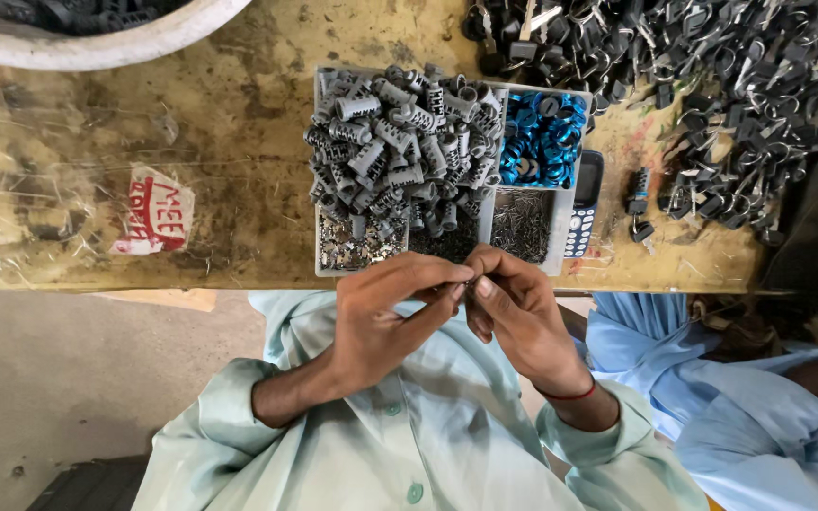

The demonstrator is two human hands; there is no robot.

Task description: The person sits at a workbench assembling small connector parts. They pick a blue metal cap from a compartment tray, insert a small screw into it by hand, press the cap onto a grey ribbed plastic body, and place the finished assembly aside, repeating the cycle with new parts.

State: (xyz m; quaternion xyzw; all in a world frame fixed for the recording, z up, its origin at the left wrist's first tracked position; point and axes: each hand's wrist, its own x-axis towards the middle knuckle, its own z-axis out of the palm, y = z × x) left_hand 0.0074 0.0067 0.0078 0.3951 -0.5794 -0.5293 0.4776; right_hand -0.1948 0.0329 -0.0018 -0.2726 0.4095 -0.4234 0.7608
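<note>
Looking at the left side first, what is there? (first speaker)

A white bowl (97,43) sits at the far edge of the tabletop (239,123), and a red and white sticker (155,216) is near it. (second speaker)

And in the middle? (first speaker)

A tray (319,170) with boxes in it. One box has a heap of grey ribbed plastic pieces (400,142), one has blue rings (542,137), and one has thin metal pins (521,222). (second speaker)

Where are the hands? (first speaker)

Just in front of the tray, over the person's lap. The left hand (385,317) and the right hand (513,312) meet at the fingertips. Both pinch one tiny part (469,278). It is too small to tell what it is. (second speaker)

How do you do that well? (first speaker)

I think you pinch softly, keep both hands close, and stay near the tray, so a dropped bit is easy to find. (second speaker)

And on the right? (first speaker)

A button phone (584,203), then a big pile of dark clips with rings (750,104). Someone in blue clothes (674,369) sits beside. (second speaker)
</note>
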